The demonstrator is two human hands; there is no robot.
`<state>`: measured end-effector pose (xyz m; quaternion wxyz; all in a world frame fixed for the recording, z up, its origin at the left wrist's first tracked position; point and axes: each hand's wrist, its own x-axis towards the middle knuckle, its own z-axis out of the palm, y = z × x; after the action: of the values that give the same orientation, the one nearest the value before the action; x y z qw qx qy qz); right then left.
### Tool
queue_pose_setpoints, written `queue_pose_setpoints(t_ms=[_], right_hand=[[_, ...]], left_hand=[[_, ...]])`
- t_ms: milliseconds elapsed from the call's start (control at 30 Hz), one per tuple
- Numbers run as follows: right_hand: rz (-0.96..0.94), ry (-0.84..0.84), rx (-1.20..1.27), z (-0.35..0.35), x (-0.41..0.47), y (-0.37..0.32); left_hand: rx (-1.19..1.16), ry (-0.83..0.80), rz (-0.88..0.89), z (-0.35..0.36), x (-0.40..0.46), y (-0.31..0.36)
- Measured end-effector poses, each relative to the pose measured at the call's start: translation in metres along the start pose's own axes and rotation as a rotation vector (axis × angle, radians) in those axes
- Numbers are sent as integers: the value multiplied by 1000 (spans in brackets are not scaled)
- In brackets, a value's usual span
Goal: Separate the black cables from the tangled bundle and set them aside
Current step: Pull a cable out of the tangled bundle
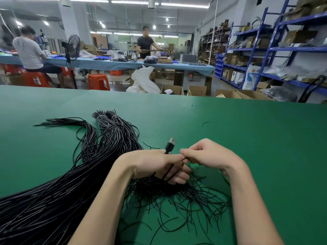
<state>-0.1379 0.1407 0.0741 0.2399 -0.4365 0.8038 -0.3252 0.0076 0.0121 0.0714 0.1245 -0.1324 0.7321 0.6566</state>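
1. The left hand (159,165) sits at the centre of the view, palm side turned down, its fingers curled round a few thin black cables (169,174) that pass between them.
2. A black USB plug with a metal tip (170,145) stands up just above the left hand, at about 12 o'clock from it, on one of the held cables.
3. The right hand (208,154) is just beside the left, at its 3 o'clock, with fingers bent and thumb and fingertips pinching a single thin black strand where the two hands meet.
4. Under both hands, from 5 to 7 o'clock, a loose tangle of thin black cable ends (185,200) fans out over the flat green counter (256,147).
5. A thick bundle of long glossy black cables (53,200) runs from the lower left corner, at 8 o'clock, up to about 11 o'clock, where it splits into several bunches; two of them are bound with pale ties (101,116).
6. One short black cable scrap (205,123) lies alone at 1 o'clock, well apart from the hands.
7. Beyond the counter's far edge are open brown cardboard boxes (197,90), orange plastic stools (98,81), blue metal shelving (276,48) at 2 o'clock, and two people at a long blue-covered worktable (106,63).
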Motion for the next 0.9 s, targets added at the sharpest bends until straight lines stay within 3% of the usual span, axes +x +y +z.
queue_pose_setpoints(t_ms=[133, 333, 500, 733, 900], right_hand=[[-46, 30, 190, -14, -5, -4], [-140, 111, 459, 1, -1, -12], [-96, 291, 405, 20, 9, -23], [-158, -55, 618, 17, -1, -15], [-78, -103, 514, 11, -4, -10]], left_hand=[[-143, 209, 58, -9, 3, -5], [-424, 142, 250, -14, 5, -3], [-548, 166, 362, -11, 11, -5], [-690, 254, 510, -22, 15, -5], [-732, 188, 561, -22, 10, -6]])
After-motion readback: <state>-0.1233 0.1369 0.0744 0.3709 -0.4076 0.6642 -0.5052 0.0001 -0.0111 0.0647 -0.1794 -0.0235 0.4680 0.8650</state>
